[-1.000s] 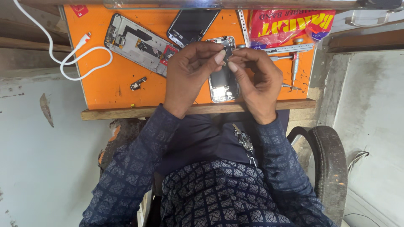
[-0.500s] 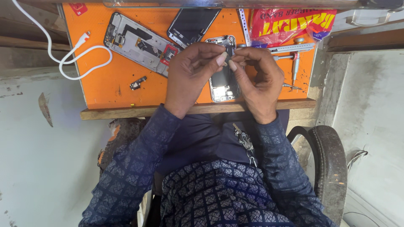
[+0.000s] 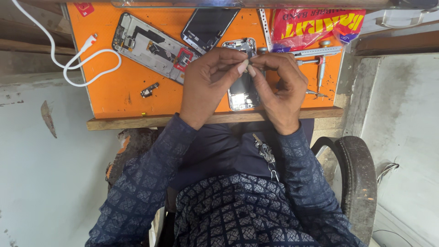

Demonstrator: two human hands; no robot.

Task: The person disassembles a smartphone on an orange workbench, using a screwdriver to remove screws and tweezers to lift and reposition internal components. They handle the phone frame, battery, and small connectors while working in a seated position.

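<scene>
Two hands, the left hand (image 3: 211, 84) and the right hand (image 3: 280, 87), are held fingertip to fingertip, pinching something too small to be made out. Directly beneath them an opened phone (image 3: 241, 89) is laid on the orange mat (image 3: 114, 91). A second opened phone (image 3: 153, 45), a dark screen (image 3: 208, 25) and a white cable (image 3: 77, 64) are spread to the left.

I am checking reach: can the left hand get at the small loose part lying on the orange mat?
Probably yes. The small loose part lies bare on the orange mat, just beside the left hand, with nothing between them.
</scene>
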